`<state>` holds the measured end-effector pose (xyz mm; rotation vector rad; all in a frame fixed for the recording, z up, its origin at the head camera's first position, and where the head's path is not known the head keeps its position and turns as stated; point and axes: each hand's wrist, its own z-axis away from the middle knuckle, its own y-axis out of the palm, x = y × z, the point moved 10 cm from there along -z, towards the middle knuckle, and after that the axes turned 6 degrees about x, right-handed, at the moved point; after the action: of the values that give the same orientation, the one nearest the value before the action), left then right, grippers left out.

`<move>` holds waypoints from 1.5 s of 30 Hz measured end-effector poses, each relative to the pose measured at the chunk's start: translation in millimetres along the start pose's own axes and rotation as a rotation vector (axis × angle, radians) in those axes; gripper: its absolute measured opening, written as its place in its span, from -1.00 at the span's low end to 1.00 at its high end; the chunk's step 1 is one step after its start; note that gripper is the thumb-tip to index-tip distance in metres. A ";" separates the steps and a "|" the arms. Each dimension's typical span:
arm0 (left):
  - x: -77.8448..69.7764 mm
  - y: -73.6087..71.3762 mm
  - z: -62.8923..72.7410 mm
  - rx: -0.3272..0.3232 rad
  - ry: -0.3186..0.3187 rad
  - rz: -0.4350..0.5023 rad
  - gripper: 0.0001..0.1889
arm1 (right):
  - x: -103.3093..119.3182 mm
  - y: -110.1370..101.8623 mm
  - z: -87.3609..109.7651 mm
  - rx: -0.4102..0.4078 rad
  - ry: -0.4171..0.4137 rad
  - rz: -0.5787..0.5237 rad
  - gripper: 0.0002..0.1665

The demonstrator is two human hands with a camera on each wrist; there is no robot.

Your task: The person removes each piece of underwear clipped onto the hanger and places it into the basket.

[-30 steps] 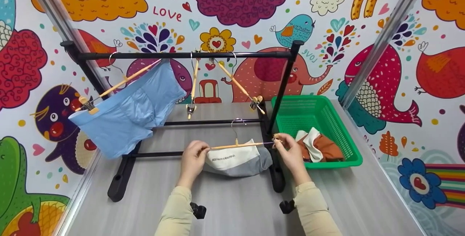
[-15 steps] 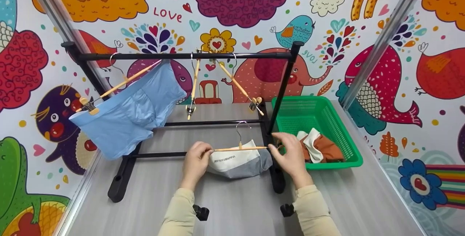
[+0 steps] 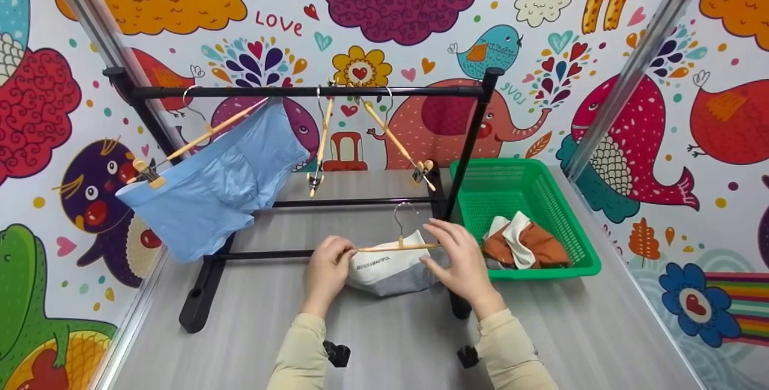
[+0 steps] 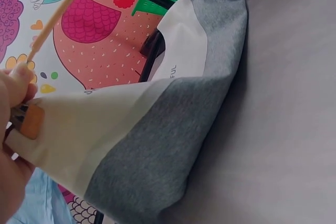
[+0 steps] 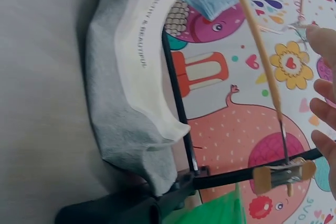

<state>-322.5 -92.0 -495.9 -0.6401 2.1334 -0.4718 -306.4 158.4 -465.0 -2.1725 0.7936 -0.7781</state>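
The left hand (image 3: pixel 327 267) pinches a wooden hanger (image 5: pixel 261 56) at its clip (image 4: pixel 32 121), which holds grey-and-white underpants (image 4: pixel 152 145) well before the table's (image 3: pixel 390 354) back edge; the right hand (image 3: pixel 461 261) is spread near the hanger's other end

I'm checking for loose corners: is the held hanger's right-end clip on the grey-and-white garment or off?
Off: the right wrist view shows the clip apart from the garment, gripping no fabric.

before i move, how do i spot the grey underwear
Find the black clothes rack. At its near side, between the left hand and right hand, the grey underwear is clipped by one end to a hanger. Its white waistband bears printed lettering; neither the blue boxer briefs nor the brown cloth in the green basket shows any.
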 end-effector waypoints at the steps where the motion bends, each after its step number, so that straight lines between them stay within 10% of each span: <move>1: -1.0 0.2 0.0 -0.002 0.006 0.000 -0.90 | 0.4 3.6 0.7 0.014 0.002 0.004 -0.28; 18: -12.8 0.3 1.5 -0.082 0.097 0.009 -0.82 | -9.3 28.7 6.7 0.109 0.093 0.058 -0.35; 30: -18.3 -0.8 3.9 -0.099 0.132 0.026 -0.82 | -6.8 18.6 4.0 -0.048 0.088 0.048 -0.82; 45: -19.1 -0.6 -0.5 0.043 -0.009 0.021 -0.78 | -10.3 18.0 7.7 -0.100 0.102 0.020 -0.85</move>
<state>-312.9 -81.1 -483.4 -0.5937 2.1137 -0.5011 -312.9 158.3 -486.2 -2.2235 0.9223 -0.8612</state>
